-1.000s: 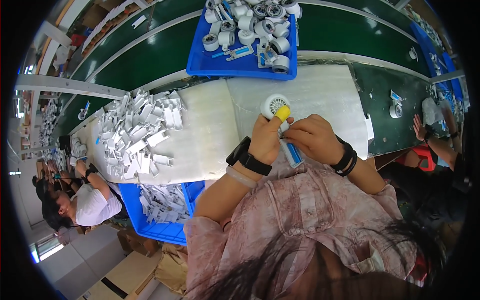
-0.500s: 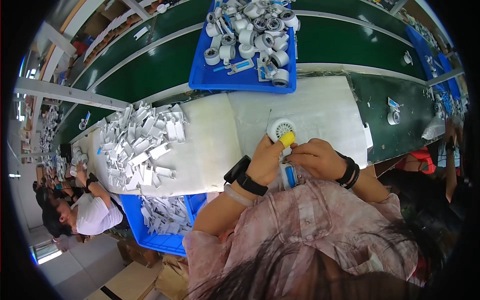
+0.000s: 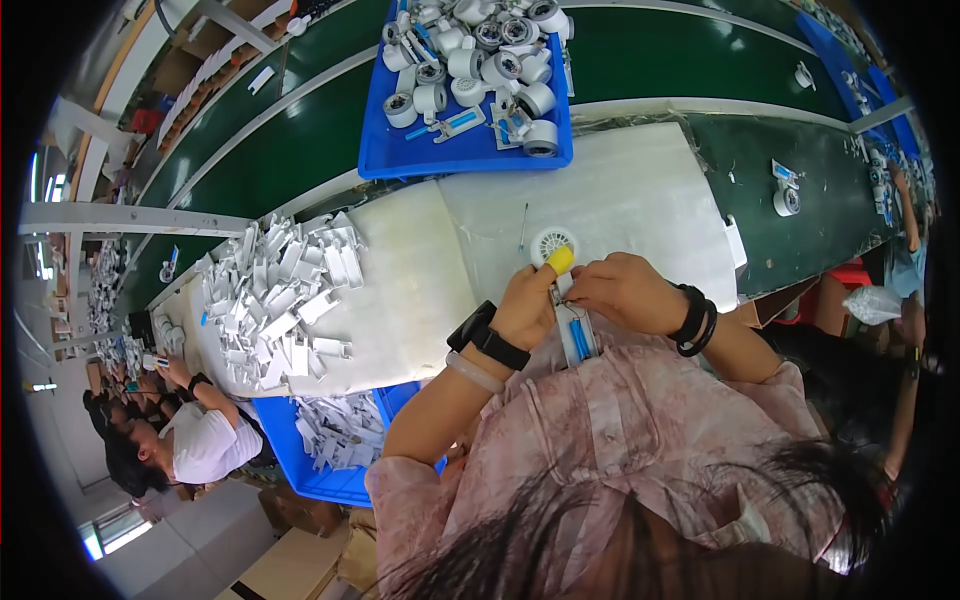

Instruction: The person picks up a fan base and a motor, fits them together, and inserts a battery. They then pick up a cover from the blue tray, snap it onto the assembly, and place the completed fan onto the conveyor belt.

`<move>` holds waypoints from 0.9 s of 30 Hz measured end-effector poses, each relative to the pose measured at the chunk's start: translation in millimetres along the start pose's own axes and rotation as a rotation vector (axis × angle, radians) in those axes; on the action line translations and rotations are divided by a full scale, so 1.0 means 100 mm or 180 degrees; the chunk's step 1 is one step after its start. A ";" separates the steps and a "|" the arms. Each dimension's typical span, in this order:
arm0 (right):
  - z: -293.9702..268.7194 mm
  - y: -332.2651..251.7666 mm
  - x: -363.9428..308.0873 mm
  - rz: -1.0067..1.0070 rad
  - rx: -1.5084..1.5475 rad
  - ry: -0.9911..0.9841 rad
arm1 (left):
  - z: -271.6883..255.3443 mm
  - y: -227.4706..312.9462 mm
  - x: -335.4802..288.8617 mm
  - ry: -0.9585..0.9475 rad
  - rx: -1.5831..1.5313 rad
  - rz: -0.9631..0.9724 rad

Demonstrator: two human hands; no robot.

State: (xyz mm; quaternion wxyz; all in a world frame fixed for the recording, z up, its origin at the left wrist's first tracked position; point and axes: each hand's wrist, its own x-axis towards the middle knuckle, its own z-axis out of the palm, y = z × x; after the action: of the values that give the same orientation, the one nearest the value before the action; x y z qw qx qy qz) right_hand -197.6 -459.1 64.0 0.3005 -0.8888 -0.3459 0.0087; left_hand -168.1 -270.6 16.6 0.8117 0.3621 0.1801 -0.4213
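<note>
A white handheld device with a round grilled head (image 3: 551,242) lies over the pale mat, its handle pointing toward me. A blue strip (image 3: 579,340) shows in the handle's open end near my shirt. My left hand (image 3: 525,308) is closed round the neck, with a yellow cover on the thumb lying against the grille. At the handle just below the neck, my right hand (image 3: 632,292) has its fingers pinched together. Whatever small part may be between those fingertips is hidden. Beyond the grilled head, a thin rod (image 3: 524,228) lies on the mat.
A blue tray (image 3: 390,165) of similar white devices stands at the back. White plastic handle shells (image 3: 285,290) are heaped on the left; more fill a blue bin (image 3: 330,487) below. One device (image 3: 787,192) lies on the green bench. Co-workers sit on both sides.
The whole view has shifted slightly. Both my hands stay on the device, and the right fingers have moved a little along the handle. The co-worker on the left now holds up a white part.
</note>
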 end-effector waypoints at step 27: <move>-0.20 0.02 -0.04 0.0732 0.2222 -0.0188 | 0.27 0.02 -0.17 -0.0218 0.0112 -0.0019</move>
State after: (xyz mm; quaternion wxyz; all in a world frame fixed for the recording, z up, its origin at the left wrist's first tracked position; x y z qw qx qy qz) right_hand -194.8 -473.2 78.7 0.5726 -0.7651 -0.2285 0.1856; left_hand -176.9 -280.5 45.3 0.8097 0.3611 0.1459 -0.4390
